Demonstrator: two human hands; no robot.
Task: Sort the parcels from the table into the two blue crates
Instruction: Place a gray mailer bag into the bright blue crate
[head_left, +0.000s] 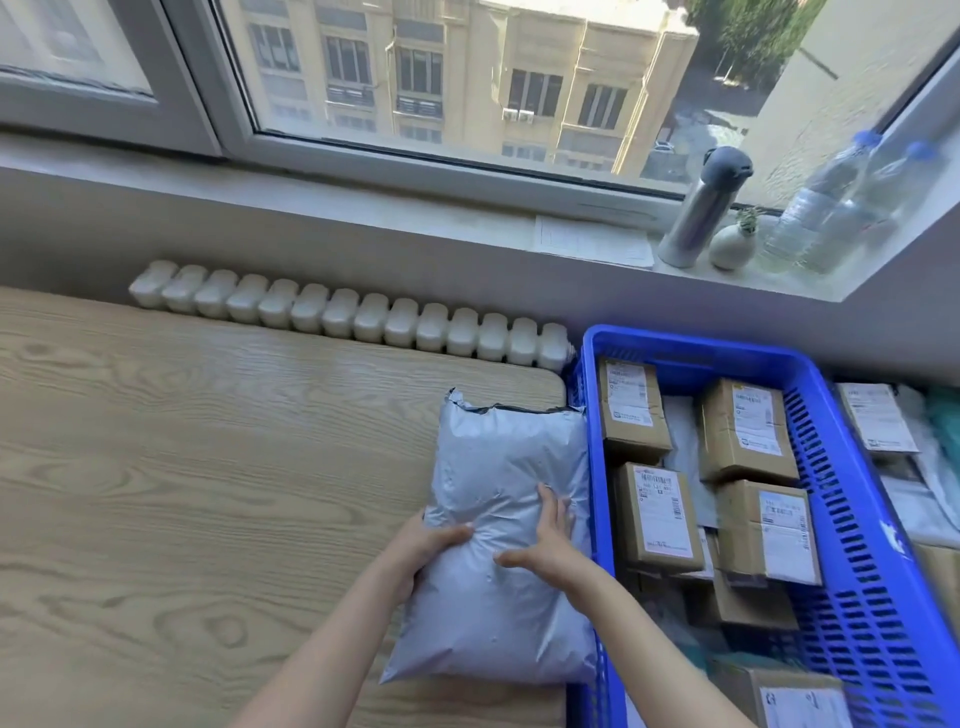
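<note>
Curled round the left edge of a puffy grey plastic mailer bag (498, 467), the left hand (423, 545) grips it with the thumb on top. The right hand (545, 545) lies flat on the bag's upper face, fingers straight and spread. The bag rests at the right end of the pale wood-grain table (208, 467), its right edge against the left rim of a blue slotted plastic crate (841, 493). Brown cardboard boxes (743, 431) with white labels fill the crate.

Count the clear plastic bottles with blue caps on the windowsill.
2. Both stand at the right end of the windowsill: the left bottle beside the small white vase, the right bottle just beyond it. None appears hidden.
</note>
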